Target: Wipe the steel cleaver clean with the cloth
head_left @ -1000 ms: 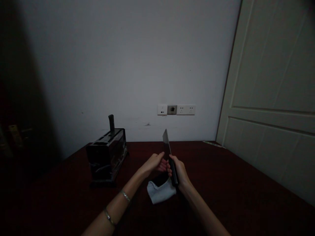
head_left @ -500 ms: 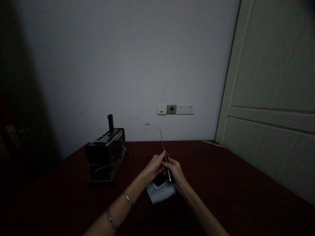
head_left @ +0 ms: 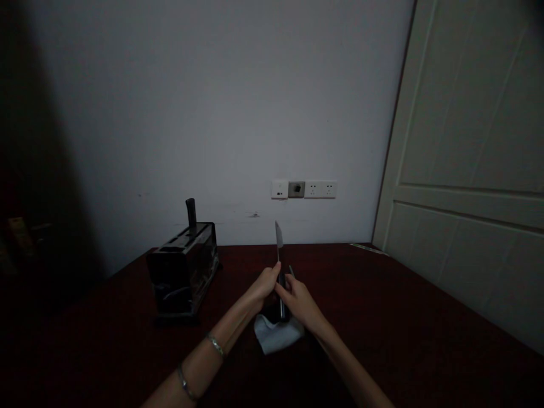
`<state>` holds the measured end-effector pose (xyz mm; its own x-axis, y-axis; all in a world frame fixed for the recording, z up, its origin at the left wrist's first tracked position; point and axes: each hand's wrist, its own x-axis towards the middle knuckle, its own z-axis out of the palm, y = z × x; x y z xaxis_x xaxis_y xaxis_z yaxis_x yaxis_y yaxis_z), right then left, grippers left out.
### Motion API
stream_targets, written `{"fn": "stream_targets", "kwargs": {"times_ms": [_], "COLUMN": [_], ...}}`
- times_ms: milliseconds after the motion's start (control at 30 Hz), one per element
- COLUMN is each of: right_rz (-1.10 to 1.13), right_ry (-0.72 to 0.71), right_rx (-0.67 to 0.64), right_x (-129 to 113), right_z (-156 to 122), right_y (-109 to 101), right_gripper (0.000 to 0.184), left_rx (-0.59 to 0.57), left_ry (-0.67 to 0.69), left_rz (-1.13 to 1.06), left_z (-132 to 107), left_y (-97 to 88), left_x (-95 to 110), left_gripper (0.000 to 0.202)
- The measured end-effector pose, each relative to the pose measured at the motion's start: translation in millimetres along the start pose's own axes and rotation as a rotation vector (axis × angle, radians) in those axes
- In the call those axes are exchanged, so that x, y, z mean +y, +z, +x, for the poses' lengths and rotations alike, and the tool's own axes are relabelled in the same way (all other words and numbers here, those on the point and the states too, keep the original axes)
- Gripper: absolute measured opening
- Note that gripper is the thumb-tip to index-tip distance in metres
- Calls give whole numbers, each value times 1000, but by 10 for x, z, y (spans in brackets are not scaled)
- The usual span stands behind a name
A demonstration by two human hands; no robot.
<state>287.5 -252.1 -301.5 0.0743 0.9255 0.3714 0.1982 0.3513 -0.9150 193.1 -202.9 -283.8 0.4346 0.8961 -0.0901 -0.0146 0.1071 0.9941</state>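
A knife (head_left: 279,235) with a black handle is held out in front of me, its blade pointing up and away. My left hand (head_left: 267,283) grips the front of the handle, with the thumb close to the blade. Farther back on the same handle, my right hand (head_left: 298,300) is closed, thumb on top. Under my hands a pale cloth (head_left: 276,339) lies on the table, and something dark on it is partly hidden. A thin grey tip (head_left: 291,271) sticks out beyond my right hand; what it belongs to is hidden.
On the left stands a black knife block (head_left: 182,269) with one dark handle (head_left: 191,211) upright in its top. The dark red table (head_left: 374,317) meets a wall with sockets (head_left: 321,189). A pale panelled door (head_left: 463,170) borders the right side.
The knife has turned in my hands, so more of the blade's flat side shows. Its handle end has swung slightly left. The thin grey tip has come into sight beside my right hand.
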Motion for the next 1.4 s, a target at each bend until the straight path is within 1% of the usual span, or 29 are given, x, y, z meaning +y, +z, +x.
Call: {"fn": "stream_targets", "kwargs": {"times_ms": [100, 267, 433, 500, 567, 700, 767, 867, 933, 1000, 1067, 1167, 1233, 1267, 1333, 1400], "right_rz": [-167, -314, -464, -556, -684, -1031, -1108, -1039, -928, -818, -741, -696, -729, -766, -868, -980], "right_ry": [-30, -33, -85, -93, -83, -7, -32, -162, -252, -306, -316, -281, -238, -214, -175, -165], "right_rx": [33, 96, 65, 44, 34, 45, 39, 64, 140, 238, 299, 313, 275, 233, 100, -62], "right_x": [-28, -91, -125, -161, -212, -300, -321, -331, -334, -337, -335, -302, -252, -221, -151, -86], "right_z": [6, 6, -22, -40, -63, -121, -148, -173, -170, -151, -121, -73, -49, -41, -32, -32], "right_y": [-10, -6, -33, -28, 4, 97, 98, -3, -114, -224, -311, -388, -405, -404, -384, -341], "right_gripper": [20, 27, 28, 29, 33, 40, 42, 48, 53, 58, 60, 60, 60, 60, 56, 50], "left_rx": [-10, -79, -73, -54, -31, -11, -32, -61, -65, -42, -5, 42, 75, 89, 106, 120], "left_ry": [20, -11, -76, -71, -51, -5, 8, 0, -22, -35, -13, 35, 50, 53, 53, 43], "left_rz": [-51, -164, -170, -180, -203, -228, -240, -223, -203, -183, -164, -144, -119, -105, -79, -50], "left_z": [-37, -114, -148, -146, -134, -107, -112, -149, -171, -167, -131, -36, 25, 50, 88, 118], "left_y": [6, 28, 42, 41, 34, 13, 7, 11, 14, 10, -5, -47, -79, -95, -125, -155], "left_x": [25, 106, 185, 196, 197, 208, 236, 295, 323, 329, 312, 268, 250, 247, 254, 267], "left_gripper": [44, 40, 41, 41, 40, 37, 34, 32, 32, 34, 37, 39, 39, 39, 40, 42]}}
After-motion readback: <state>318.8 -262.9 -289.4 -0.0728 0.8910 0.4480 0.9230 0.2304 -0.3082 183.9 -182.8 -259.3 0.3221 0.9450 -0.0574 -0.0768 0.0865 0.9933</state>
